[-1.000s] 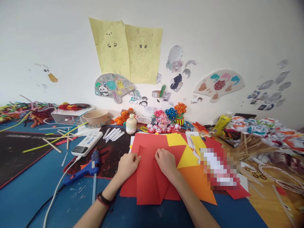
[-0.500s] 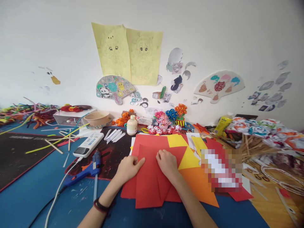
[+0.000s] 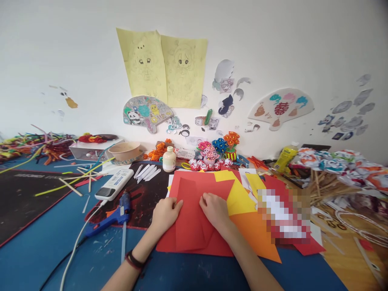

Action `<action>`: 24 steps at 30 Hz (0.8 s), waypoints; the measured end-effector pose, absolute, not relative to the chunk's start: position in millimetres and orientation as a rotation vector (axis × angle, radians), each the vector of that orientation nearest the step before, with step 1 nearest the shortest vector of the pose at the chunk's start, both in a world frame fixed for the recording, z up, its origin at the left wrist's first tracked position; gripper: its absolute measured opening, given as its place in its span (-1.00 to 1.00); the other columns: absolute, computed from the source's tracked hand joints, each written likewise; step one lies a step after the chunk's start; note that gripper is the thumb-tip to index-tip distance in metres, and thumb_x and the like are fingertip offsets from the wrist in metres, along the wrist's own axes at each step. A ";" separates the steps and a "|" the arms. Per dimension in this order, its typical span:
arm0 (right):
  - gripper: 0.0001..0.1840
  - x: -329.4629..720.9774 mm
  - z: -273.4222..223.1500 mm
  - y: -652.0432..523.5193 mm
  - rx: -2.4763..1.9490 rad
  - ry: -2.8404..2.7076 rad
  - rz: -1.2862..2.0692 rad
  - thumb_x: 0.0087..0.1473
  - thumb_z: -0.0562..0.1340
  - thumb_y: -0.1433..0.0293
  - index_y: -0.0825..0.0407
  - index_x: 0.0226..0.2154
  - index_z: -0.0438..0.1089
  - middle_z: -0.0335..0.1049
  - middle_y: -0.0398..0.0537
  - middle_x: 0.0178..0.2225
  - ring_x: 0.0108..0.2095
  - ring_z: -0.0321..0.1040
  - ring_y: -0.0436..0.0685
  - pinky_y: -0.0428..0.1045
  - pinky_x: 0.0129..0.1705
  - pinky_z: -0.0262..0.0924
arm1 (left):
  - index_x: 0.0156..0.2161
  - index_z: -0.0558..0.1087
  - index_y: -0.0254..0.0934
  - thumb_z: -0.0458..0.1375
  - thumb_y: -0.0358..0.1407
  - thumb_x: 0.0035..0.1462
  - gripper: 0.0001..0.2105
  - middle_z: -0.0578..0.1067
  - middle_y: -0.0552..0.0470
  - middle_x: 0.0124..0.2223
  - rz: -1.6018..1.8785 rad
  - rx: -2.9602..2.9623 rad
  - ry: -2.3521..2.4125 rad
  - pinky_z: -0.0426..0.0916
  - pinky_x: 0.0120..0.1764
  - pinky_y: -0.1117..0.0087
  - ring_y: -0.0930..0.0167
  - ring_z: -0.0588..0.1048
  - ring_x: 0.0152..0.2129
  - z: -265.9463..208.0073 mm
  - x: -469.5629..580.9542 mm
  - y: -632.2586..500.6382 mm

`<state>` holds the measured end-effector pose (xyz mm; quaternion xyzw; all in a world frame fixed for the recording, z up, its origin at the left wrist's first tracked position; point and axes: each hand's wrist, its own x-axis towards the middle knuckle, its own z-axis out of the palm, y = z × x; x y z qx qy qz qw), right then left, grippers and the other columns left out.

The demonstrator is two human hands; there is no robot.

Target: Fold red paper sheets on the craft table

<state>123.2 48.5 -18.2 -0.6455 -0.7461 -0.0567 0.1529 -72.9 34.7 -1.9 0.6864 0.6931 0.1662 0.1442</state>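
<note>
A folded sheet of red paper [image 3: 189, 220] lies over a larger stack of red sheets [image 3: 222, 248]. My left hand [image 3: 165, 214] grips its left edge, with the thumb on top and the other fingers curled. On its right side, my right hand [image 3: 216, 209] is closed with bent fingers on a slanting flap of the same paper. What the right fingertips pinch is partly hidden. Yellow paper [image 3: 239, 198] and orange paper [image 3: 259, 234] stick out from the stack to the right of that hand.
To the left lie a blue glue gun [image 3: 110, 222], a white power strip [image 3: 114, 184] and white paper strips [image 3: 147, 173]. A cream bottle [image 3: 169, 159] stands behind the paper. Pipe-cleaner flowers [image 3: 209, 151] line the wall; a yellow bottle [image 3: 285, 157] is at right.
The folded red paper has shifted away from me, so its near edge no longer hangs past the stack. Both hands remain on it, nearly in place.
</note>
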 end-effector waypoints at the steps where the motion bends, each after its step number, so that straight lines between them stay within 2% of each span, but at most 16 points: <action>1: -0.74 121.9 -19.1 48.4 -1.854 -2.145 -0.161 0.22 0.08 0.33 0.02 -0.43 0.39 0.49 -0.11 -0.41 -0.43 0.40 0.04 -0.06 -0.49 -0.12 | -0.59 0.29 -0.25 -0.01 -0.09 0.19 -0.61 0.36 0.04 -0.57 0.466 1.991 1.993 -0.05 -0.49 0.42 0.42 0.33 -0.57 -1.5 -72.8 33.6; 7: -0.72 119.5 -19.4 48.4 -1.891 -2.167 -0.162 0.26 0.04 0.36 0.03 -0.39 0.40 0.49 -0.06 -0.39 -0.38 0.44 0.08 -0.08 -0.45 0.01 | -0.63 0.26 -0.26 -0.01 -0.15 0.17 -0.62 0.35 0.03 -0.59 0.490 2.057 1.967 -0.07 -0.47 0.40 0.42 0.32 -0.57 -4.9 -75.2 30.5; 12: -0.72 118.4 -18.3 47.8 -1.897 -2.168 -0.170 0.26 0.04 0.35 0.02 -0.38 0.41 0.49 -0.07 -0.39 -0.39 0.45 0.08 -0.09 -0.44 0.03 | -0.66 0.14 -0.26 -0.01 -0.14 0.17 -0.59 0.21 0.11 -0.64 0.561 2.043 1.918 -0.08 -0.48 0.40 0.47 0.18 -0.64 -3.4 -77.2 28.1; 15: -0.72 118.0 -18.0 47.8 -1.898 -2.151 -0.184 0.25 0.04 0.36 0.03 -0.39 0.40 0.48 -0.08 -0.40 -0.40 0.44 0.08 -0.08 -0.46 0.01 | -0.66 0.05 -0.26 -0.05 -0.06 0.18 -0.53 0.09 0.15 -0.66 0.602 2.012 1.832 -0.08 -0.49 0.41 0.50 0.10 -0.65 1.3 -78.1 23.8; 17: -0.73 118.9 -17.4 47.5 -1.897 -2.138 -0.193 0.25 0.05 0.36 0.02 -0.40 0.40 0.48 -0.09 -0.41 -0.42 0.44 0.07 -0.07 -0.47 -0.03 | -0.66 0.02 -0.26 0.00 -0.03 0.14 -0.52 0.06 0.17 -0.65 0.571 2.020 1.767 -0.08 -0.50 0.42 0.51 0.08 -0.65 2.9 -78.9 21.5; 24: -0.60 120.5 -12.6 39.3 -1.863 -2.103 -0.215 0.27 0.00 0.30 0.00 -0.52 0.37 0.46 -0.12 -0.53 -0.50 0.39 0.04 -0.05 -0.50 -0.14 | -0.65 0.02 -0.25 0.01 -0.11 0.13 -0.58 0.10 0.16 -0.65 0.626 1.964 1.831 -0.07 -0.49 0.43 0.50 0.12 -0.63 -3.7 -78.3 27.2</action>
